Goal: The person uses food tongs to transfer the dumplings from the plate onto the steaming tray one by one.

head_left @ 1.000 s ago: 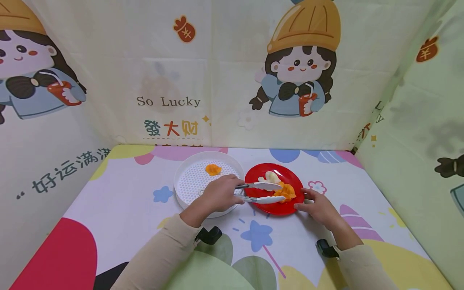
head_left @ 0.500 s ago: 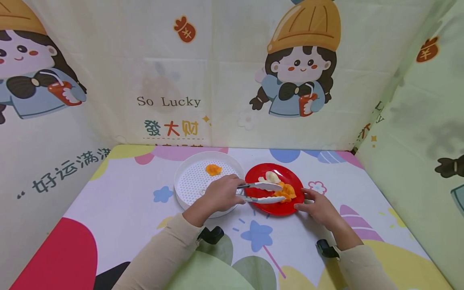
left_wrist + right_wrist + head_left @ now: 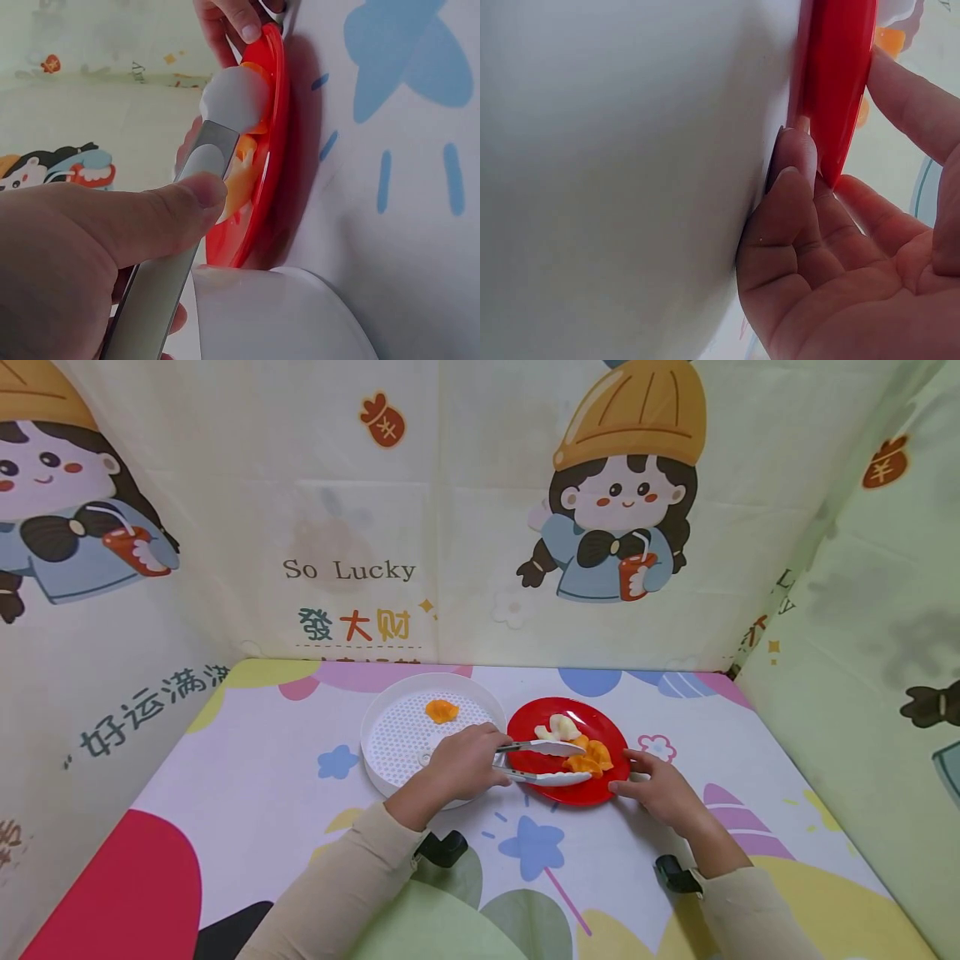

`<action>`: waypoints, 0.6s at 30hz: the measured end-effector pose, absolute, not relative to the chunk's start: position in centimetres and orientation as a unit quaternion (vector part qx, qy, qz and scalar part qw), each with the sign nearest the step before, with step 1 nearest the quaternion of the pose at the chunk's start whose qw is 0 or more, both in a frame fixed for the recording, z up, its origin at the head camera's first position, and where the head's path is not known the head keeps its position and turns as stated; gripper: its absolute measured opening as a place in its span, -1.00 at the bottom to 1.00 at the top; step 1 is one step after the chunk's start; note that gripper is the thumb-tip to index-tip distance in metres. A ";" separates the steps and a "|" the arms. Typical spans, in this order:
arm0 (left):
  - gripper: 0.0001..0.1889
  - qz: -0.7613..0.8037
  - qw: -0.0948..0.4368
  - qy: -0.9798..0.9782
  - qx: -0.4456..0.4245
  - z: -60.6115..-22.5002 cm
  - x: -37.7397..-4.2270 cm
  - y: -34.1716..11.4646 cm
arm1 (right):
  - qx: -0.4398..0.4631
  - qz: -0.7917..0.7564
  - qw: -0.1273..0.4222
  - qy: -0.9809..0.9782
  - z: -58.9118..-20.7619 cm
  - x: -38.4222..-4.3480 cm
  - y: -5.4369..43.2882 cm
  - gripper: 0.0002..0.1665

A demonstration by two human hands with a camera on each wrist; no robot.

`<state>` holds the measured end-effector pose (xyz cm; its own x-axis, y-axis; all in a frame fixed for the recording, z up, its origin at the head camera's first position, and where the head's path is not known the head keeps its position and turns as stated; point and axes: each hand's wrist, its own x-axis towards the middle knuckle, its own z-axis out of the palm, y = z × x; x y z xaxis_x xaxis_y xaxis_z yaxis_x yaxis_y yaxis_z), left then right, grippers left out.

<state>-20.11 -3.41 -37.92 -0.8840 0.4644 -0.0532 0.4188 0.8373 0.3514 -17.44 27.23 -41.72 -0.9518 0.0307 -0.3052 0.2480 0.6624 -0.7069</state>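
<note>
My left hand (image 3: pixel 467 763) grips a pair of metal tongs (image 3: pixel 154 300) with white tips, thumb pressed along one arm. In the head view the tong arms stand apart over the red plate (image 3: pixel 534 710), their ends at either side of several orange dumpling-shaped pieces (image 3: pixel 596 755). Behind these on the plate lie white pieces (image 3: pixel 562 727) of a similar look. At the plate's right edge, my right hand (image 3: pixel 663 789) holds the rim, thumb above and fingers beneath, as the right wrist view shows (image 3: pixel 847 262).
Left of the plate, close against it, stands a round white steamer tray (image 3: pixel 373 727) with a perforated bottom. One orange piece (image 3: pixel 442 711) lies in it. A patterned cloth (image 3: pixel 255 752) covers the table, and printed cloth walls (image 3: pixel 480 527) rise behind and at both sides.
My left hand and the tongs have shifted slightly right and nearer to me, and the tong ends stand a little wider apart. My right hand and the plate have stayed in place.
</note>
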 end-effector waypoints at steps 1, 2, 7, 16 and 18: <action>-0.38 0.167 0.067 0.956 0.232 -37.9 -20.1 -3.4 | 0.077 -0.403 0.135 0.902 -41.7 -17.4 27.2 0.05; -0.38 0.168 0.065 0.956 0.233 -37.9 -20.0 -3.4 | 0.076 -0.403 0.135 0.902 -41.7 -17.4 27.2 0.05; -0.42 0.170 0.058 0.955 0.236 -37.8 -20.0 -3.6 | 0.074 -0.404 0.135 0.902 -41.7 -17.4 27.2 0.04; -0.51 0.189 0.056 0.952 0.234 -37.5 -19.8 -4.4 | 0.076 -0.400 0.132 0.904 -41.6 -17.4 27.1 0.04; -0.52 0.192 0.057 0.951 0.234 -37.4 -19.8 -4.6 | 0.075 -0.400 0.132 0.904 -41.6 -17.4 27.1 0.04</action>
<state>-19.81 -4.57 -37.35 -0.8836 0.4679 -0.0183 0.4242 0.8163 0.3922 -17.41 27.11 -41.57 -0.9538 0.0297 -0.2990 0.2413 0.6688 -0.7032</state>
